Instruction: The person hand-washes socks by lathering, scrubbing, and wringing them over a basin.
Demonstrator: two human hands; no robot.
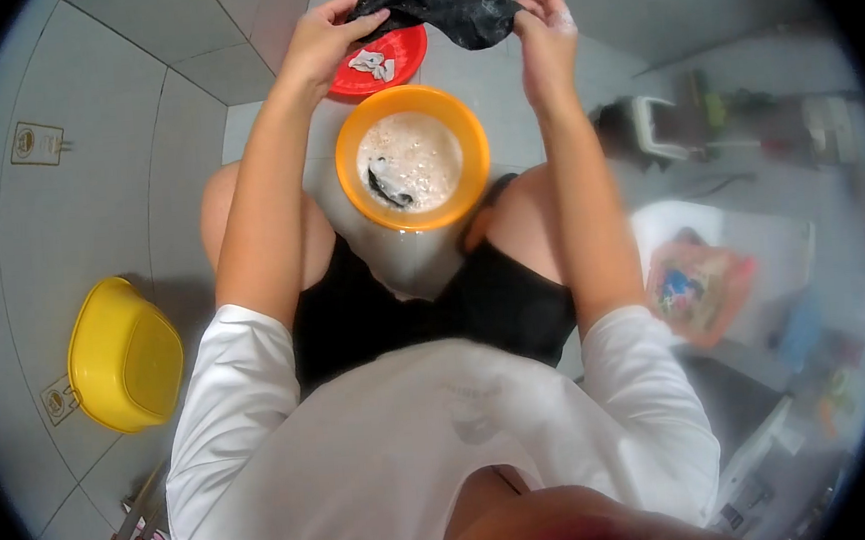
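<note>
A wet black cloth, perhaps a sock, (449, 10) is stretched sideways between my two hands at the top of the view. My left hand (328, 41) grips its left end with the thumb on top. The right end is pinched in my right hand (546, 29), whose other fingers are raised and carry some suds. Below the cloth stands an orange basin (481, 156) of foamy, cloudy water, with another dark piece (387, 188) partly sunk in it. Behind the basin, a red basin (415, 50) holds small white cloths (372, 65).
A yellow basin (128, 357) hangs against the tiled wall on the left. My knees flank the orange basin. To the right are a blurred white-framed object (655, 129) and an orange-pink bag (700, 291). Sticks and packages lie at the lower left.
</note>
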